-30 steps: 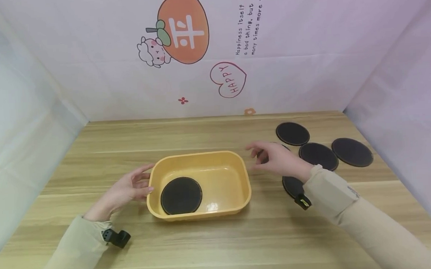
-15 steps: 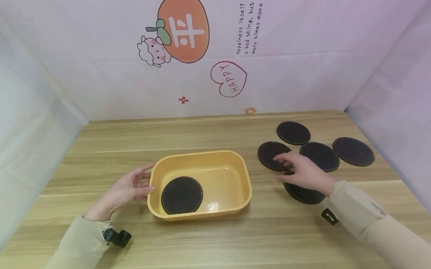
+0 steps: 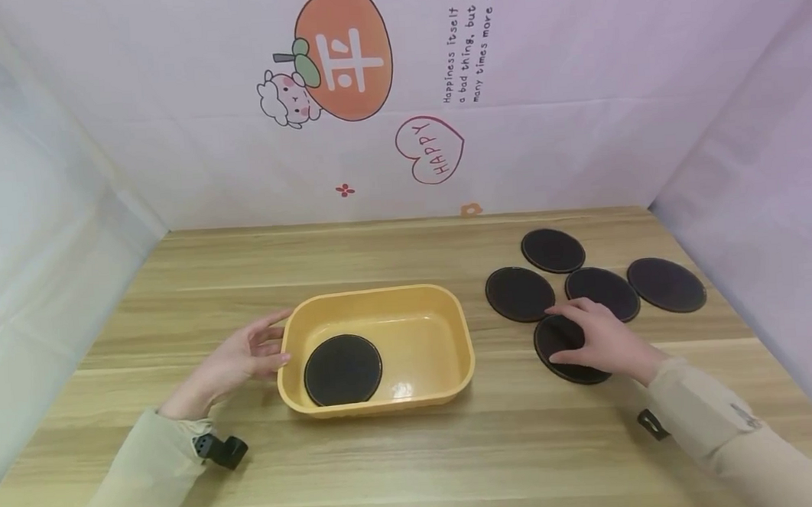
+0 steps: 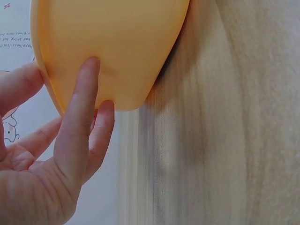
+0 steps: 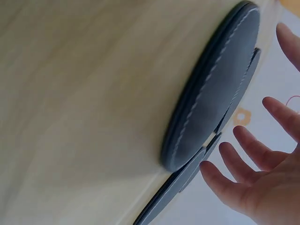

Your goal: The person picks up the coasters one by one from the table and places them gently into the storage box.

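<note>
With the left hand (image 3: 229, 370) resting loosely against the end of the yellow tub (image 3: 386, 408), the right hand (image 3: 606, 339), fingers apart and gripping nothing over the frontmost black disc (image 3: 562, 337) on the worktop (image 3: 390, 469), would best pinch opposite edges.

Beige slvs (image 3: 138, 478); blk wrist cams (image 3: 222, 450)
</note>
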Motion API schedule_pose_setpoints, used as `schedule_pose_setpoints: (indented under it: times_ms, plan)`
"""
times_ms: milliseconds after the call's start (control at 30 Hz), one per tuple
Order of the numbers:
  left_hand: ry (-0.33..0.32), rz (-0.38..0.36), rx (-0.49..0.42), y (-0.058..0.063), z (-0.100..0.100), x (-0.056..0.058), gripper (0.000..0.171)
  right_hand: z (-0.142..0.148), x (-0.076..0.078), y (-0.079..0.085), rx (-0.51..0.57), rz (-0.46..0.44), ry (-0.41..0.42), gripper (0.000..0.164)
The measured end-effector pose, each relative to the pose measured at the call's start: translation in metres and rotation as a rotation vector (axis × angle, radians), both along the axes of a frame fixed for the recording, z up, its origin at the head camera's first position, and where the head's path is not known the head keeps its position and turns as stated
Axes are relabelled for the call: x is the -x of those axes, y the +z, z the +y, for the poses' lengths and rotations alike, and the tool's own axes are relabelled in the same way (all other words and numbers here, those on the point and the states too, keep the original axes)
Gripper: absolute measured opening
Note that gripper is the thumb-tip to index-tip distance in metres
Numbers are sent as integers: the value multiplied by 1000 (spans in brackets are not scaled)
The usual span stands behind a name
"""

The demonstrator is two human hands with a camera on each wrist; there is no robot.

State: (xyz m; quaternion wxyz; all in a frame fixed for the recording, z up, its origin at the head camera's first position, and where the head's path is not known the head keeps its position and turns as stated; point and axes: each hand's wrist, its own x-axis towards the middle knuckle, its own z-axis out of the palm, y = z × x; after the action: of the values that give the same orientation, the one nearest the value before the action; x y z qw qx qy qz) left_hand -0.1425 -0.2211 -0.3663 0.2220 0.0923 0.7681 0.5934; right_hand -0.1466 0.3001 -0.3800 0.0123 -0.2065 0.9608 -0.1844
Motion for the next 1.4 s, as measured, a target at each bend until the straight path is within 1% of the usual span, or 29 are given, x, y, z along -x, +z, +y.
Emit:
schedule_pose_setpoints:
  times_ms: [100,267,467,567,800,1033,1200,1400]
  plan:
    - [0,-1,1,0,0,-1,77,5,-1,-4,-22,13,13,73]
    - [-1,-6,-3,-1,0,-2,78,11,-4,-7,-36,5,28,79]
    - [2,-2,-5,-1,0,-1,78,13,-3,-8,-53,-61,15,86]
    - [3,3,-2,-1,0,0,77,13,-4,-8,-63,-76,12,87]
    - [9,3,-1,-1,0,0,76,11,-4,-8,-71,-70,15,87]
    - [9,0,-6,-1,0,0,76,9,-6,-7,-90,-98,-2,90]
    - [10,-4,-11,-1,0,0,76,11,-7,-7,-100,-90,4,91]
    - [8,-5,-18,-2,-1,0,76,14,-7,-9,-109,-99,1,98]
